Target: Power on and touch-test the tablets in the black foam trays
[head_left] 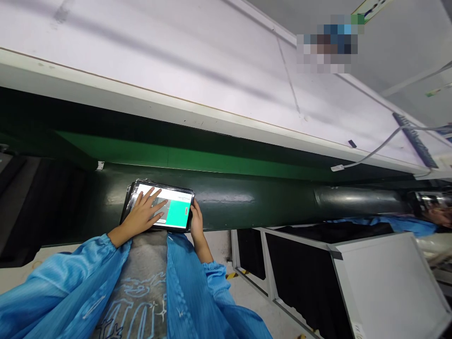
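Observation:
A tablet point(178, 215) with a lit white and green screen lies near the front edge of the dark green work surface, above my lap. Dark edges under its left side look like further tablets in a stack. My left hand point(139, 215) rests on the left part of the screen, its fingers spread and covering some of the picture. At the tablet's right edge, my right hand point(197, 220) grips the side, with some of its fingers hidden. Blue sleeves reach both wrists.
A long white shelf point(169, 80) overhangs the green surface point(226, 207). From it hangs a grey cable's plug point(337, 167), near a small black piece point(352, 143). Black containers point(21, 212) stand left, a framed black cart point(303, 268) right. Another person's hand point(439, 214) shows far right.

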The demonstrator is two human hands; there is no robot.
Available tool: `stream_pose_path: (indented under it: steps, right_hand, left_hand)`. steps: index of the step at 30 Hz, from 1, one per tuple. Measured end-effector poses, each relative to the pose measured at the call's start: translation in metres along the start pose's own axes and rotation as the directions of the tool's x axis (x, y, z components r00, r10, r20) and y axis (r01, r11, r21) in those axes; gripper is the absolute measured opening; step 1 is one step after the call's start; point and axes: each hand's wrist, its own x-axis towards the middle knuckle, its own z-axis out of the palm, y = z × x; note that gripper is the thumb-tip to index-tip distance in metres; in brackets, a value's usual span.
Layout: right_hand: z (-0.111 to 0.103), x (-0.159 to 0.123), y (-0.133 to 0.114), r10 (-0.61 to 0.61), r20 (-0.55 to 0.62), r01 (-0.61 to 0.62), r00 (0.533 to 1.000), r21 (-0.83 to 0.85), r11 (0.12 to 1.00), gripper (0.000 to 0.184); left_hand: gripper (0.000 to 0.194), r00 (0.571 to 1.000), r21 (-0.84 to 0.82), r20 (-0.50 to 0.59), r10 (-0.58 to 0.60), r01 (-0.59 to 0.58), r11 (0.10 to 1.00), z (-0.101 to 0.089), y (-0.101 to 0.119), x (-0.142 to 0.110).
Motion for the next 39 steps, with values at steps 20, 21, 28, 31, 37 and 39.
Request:
stream_pose_path:
  steps: [20,21,28,31,37,39]
  right_hand:
    - [-0.018,0.002,0.012,-0.025,0.241,0.013,0.970,0.051,0.999,0.080]
    - [-0.018,0.002,0.012,-0.022,0.242,0.007,0.970,0.064,0.998,0.078]
    - [-0.012,-0.001,0.010,0.001,0.162,-0.011,0.987,0.060,0.998,0.058]
    - [-0.006,-0.002,0.011,0.045,0.113,-0.051,0.993,0.053,0.997,0.059]
    - [0.003,-0.004,0.013,0.054,0.084,-0.062,0.995,0.100,0.993,0.062]
    - [0.004,-0.005,0.012,0.047,0.086,-0.058,0.995,0.121,0.991,0.061]
  left_hand:
    - [0.056,0.885,-0.259,-0.250,-0.392,0.329,0.908,-0.011,-0.022,-0.021]
    - [0.057,0.864,-0.289,-0.262,-0.430,0.355,0.889,-0.012,-0.026,-0.024]
    - [0.049,0.787,-0.373,-0.156,-0.597,0.513,0.773,-0.007,-0.056,-0.058]
    - [0.048,0.781,-0.418,-0.120,-0.613,0.521,0.745,0.002,-0.062,-0.065]
    - [0.049,0.740,-0.475,-0.103,-0.665,0.551,0.686,0.007,-0.066,-0.058]
    - [0.049,0.739,-0.488,-0.093,-0.667,0.550,0.678,0.006,-0.068,-0.057]
